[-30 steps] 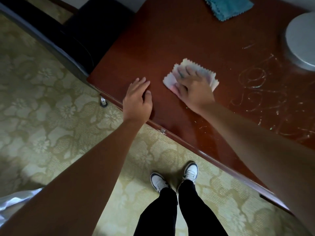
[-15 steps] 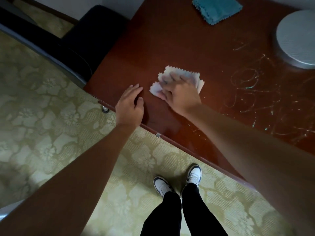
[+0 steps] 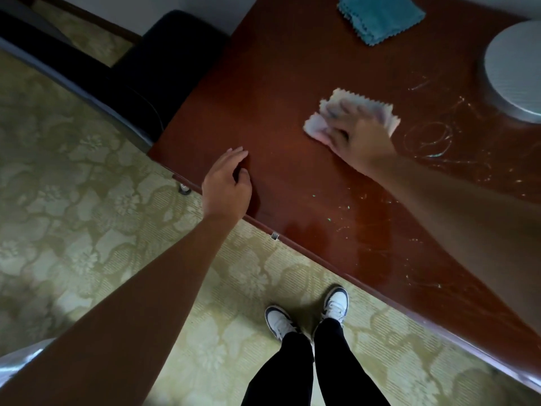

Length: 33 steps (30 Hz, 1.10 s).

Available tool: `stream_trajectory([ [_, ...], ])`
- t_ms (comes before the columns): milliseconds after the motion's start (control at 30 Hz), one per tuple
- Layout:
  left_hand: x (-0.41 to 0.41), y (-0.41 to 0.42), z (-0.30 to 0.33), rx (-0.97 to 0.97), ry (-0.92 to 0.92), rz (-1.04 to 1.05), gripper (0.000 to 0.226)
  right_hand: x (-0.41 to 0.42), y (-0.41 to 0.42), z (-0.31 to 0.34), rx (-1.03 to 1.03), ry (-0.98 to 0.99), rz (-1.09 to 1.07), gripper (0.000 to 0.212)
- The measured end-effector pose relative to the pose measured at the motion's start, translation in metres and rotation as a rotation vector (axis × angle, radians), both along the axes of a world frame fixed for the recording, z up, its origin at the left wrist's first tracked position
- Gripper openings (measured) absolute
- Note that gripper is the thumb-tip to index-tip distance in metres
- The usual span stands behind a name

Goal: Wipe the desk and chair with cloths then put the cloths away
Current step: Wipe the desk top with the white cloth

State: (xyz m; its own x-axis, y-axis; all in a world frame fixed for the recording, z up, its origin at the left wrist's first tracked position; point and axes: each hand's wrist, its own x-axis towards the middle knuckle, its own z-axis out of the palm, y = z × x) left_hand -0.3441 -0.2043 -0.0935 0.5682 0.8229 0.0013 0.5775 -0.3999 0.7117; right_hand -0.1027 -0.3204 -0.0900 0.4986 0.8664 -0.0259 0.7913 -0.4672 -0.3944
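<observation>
A glossy red-brown wooden desk [image 3: 292, 68] fills the upper right. My right hand [image 3: 360, 136] presses flat on a pale pink folded cloth [image 3: 351, 102] with zigzag edges in the middle of the desk; the hand is blurred. My left hand [image 3: 227, 183] rests flat on the desk's near edge, holding nothing. A teal cloth [image 3: 380, 17] lies folded at the far edge of the desk. A dark chair [image 3: 164, 63] stands to the left of the desk.
A round grey disc-shaped object [image 3: 515, 68] sits at the desk's right edge. Pale smears and crumbs [image 3: 433, 142] mark the desk to the right of my arm. Patterned yellow-green carpet [image 3: 87, 230] covers the floor; my shoes [image 3: 307, 315] stand close to the desk.
My right hand slid the pink cloth toward my left hand, then back to the right and away across the desk. My left hand stayed at the desk edge.
</observation>
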Motion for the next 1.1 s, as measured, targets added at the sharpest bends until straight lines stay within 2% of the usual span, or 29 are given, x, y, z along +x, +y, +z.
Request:
stream_trajectory([
  [167,0.012,-0.023,-0.002,0.139,0.078,-0.064,0.042,-0.096,-0.073,-0.002,0.126,-0.051,0.235,0.034],
  [267,0.028,-0.046,-0.005,0.222,0.048,-0.194,0.043,-0.092,-0.085,-0.006,0.127,-0.086,0.387,0.031],
  [333,0.036,-0.053,-0.009,0.217,0.038,-0.246,0.043,-0.054,-0.065,-0.006,0.077,-0.104,0.218,0.037],
  [400,0.038,-0.055,-0.012,0.191,0.019,-0.208,0.043,-0.017,-0.041,-0.003,0.068,-0.094,-0.031,0.04],
  [433,0.038,-0.056,-0.014,0.178,0.009,-0.186,0.044,-0.007,-0.035,-0.001,0.062,-0.089,-0.08,0.04],
  [500,0.038,-0.057,-0.016,0.184,-0.002,-0.178,0.043,-0.019,-0.041,0.0,0.046,-0.092,-0.032,0.041],
  [633,0.04,-0.059,-0.018,0.237,-0.015,-0.162,0.04,-0.111,-0.101,-0.002,0.135,-0.054,0.222,0.034],
  [700,0.04,-0.058,-0.017,0.223,-0.005,-0.162,0.04,-0.119,-0.11,-0.003,0.17,-0.053,0.265,0.03],
  [933,0.038,-0.059,-0.013,0.126,0.045,-0.155,0.048,-0.036,-0.024,0.005,0.085,-0.109,-0.081,0.033],
  [1000,0.037,-0.06,-0.014,0.134,0.055,-0.152,0.049,-0.055,-0.026,0.0,0.085,-0.064,-0.047,0.035],
  [1100,0.037,-0.061,-0.01,0.151,0.062,-0.137,0.047,-0.107,-0.058,-0.004,0.146,-0.02,0.121,0.034],
])
